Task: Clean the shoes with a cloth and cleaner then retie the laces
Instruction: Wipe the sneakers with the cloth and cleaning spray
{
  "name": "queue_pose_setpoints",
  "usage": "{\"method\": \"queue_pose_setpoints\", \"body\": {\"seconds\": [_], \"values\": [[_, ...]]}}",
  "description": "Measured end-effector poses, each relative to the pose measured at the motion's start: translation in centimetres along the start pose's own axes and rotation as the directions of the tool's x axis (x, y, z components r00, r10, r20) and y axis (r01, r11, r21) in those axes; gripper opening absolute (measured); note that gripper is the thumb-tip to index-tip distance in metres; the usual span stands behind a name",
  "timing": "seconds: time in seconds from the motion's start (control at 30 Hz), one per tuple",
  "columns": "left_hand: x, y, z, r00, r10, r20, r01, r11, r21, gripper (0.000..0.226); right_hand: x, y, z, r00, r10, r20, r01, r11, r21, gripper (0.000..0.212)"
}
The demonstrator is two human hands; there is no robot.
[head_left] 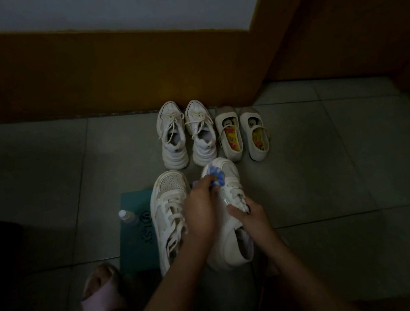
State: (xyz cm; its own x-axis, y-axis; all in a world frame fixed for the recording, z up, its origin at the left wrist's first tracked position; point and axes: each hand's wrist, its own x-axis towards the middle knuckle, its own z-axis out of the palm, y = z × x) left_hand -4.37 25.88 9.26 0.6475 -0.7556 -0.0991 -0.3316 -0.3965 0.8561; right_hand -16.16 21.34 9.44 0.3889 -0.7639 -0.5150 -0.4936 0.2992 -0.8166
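Forearms (168,295) filled the frame's bottom; left hand (200,204) pinched the blue cloth (216,177) onto the toe of the centre sneaker (229,252), right hand (250,214) gripped its laced middle. Short firm strokes, sneaker braced, seemed best.

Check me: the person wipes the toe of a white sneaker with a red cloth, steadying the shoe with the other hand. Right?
Not quite: the cloth is blue, not red. The head view shows the left hand holding it on the toe of the white sneaker while the right hand steadies the shoe.
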Motion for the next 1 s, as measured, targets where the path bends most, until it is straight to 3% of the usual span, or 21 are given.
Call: {"method": "queue_pose_setpoints", "body": {"seconds": [0.23,0.5,0.7,0.87,1.0], "values": [[-3.8,-0.3,-0.3,0.999,-0.044,0.015,0.044,0.998,-0.034,0.015,-0.4,-0.5,-0.5,0.999,0.000,0.049,0.001,1.000,-0.026,0.037],[-10.1,-0.5,-0.1,0.977,-0.199,0.072,0.201,0.979,-0.020,0.024,-0.2,-0.7,-0.7,0.997,0.008,0.075,-0.004,0.998,-0.060,0.038],[-13.4,0.1,0.5,0.979,-0.190,0.078,0.195,0.979,-0.063,0.025,0.0,-0.4,-0.4,0.998,-0.010,0.069,0.013,0.998,-0.054,0.036],[-15.1,0.3,1.6,0.956,-0.268,0.116,0.274,0.961,-0.040,0.029,0.1,-0.2,-0.1,0.996,0.004,0.090,0.002,0.998,-0.065,0.041],[-16.0,0.4,1.8,0.917,-0.383,0.113,0.396,0.908,-0.133,0.030,0.2,-0.2,0.0,0.996,-0.005,0.090,0.012,0.997,-0.071,0.039]]}}
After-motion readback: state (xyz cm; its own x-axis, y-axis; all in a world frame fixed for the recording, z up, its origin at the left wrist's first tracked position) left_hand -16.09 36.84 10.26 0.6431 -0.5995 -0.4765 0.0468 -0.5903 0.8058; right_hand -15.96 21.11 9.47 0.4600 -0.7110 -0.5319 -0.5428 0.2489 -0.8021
